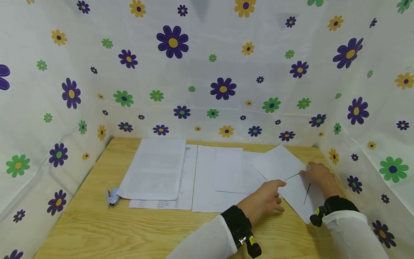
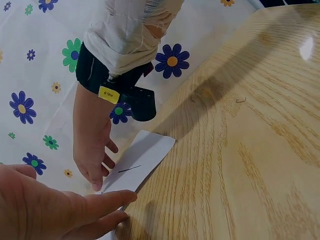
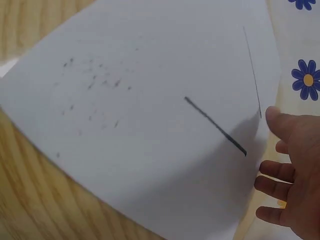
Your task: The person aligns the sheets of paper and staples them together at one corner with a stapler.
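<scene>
A white sheet of paper [image 1: 279,163] with a few thin black lines lies turned at an angle at the right of the table. My left hand [image 1: 266,196] is at its near-left edge, fingers extended and spread. At the sheet's right edge is my right hand [image 1: 320,176], its thumb beside one end of a black line. In the right wrist view, that hand's fingers [image 3: 272,186] are loosely bent and apart from the thumb, with small dark specks and a thick black line [image 3: 216,126] on the paper. Whether either hand presses the sheet, I cannot tell.
More white papers [image 1: 228,169] lie overlapped at the middle. A larger sheet [image 1: 158,169] covers printed pages [image 1: 189,180] on the left, beside a small light-blue stapler [image 1: 112,196]. A loose staple [image 2: 241,100] lies on the wooden table [image 1: 129,233]. Flowered sheeting [image 1: 194,72] walls the table in.
</scene>
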{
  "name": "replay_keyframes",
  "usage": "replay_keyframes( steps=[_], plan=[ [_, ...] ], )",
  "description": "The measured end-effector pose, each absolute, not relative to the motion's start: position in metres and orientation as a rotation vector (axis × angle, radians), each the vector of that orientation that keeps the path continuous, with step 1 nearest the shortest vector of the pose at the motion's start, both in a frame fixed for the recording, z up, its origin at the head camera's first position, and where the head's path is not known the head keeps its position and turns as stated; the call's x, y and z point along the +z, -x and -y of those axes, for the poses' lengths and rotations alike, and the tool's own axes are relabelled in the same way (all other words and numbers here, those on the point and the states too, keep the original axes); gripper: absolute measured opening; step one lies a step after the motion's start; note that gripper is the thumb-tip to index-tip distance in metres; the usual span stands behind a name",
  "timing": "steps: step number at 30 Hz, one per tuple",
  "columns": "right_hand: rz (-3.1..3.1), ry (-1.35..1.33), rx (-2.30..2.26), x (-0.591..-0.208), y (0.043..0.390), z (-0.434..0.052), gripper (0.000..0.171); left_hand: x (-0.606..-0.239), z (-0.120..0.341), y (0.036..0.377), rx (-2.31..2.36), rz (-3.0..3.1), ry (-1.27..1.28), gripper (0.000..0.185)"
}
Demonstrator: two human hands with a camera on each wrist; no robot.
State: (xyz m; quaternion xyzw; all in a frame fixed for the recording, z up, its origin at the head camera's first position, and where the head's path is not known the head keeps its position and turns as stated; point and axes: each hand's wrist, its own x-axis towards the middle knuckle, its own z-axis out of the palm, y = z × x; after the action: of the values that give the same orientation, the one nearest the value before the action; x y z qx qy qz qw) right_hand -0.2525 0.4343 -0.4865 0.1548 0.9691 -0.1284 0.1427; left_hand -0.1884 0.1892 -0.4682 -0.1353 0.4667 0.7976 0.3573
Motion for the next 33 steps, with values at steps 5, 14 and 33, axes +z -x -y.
replay_keyframes(
  steps=[5, 14, 33],
  plan=[
    [-2.842, -0.428, -0.332, -0.495, 0.249, -0.432, 0.074, -0.471, -0.190, 0.189, 2.056, -1.199, 0.359, 0.088],
    [-2.877, -0.432, -0.433, -0.497, 0.244, -0.427, 0.067, -0.475, -0.190, 0.191, 2.073, -1.151, 0.397, 0.090],
    [-2.719, -0.275, -1.392, -0.443, 0.223, -0.408, 0.069, -0.482, -0.178, 0.215, 2.217, -1.202, 0.334, 0.032]
  ],
)
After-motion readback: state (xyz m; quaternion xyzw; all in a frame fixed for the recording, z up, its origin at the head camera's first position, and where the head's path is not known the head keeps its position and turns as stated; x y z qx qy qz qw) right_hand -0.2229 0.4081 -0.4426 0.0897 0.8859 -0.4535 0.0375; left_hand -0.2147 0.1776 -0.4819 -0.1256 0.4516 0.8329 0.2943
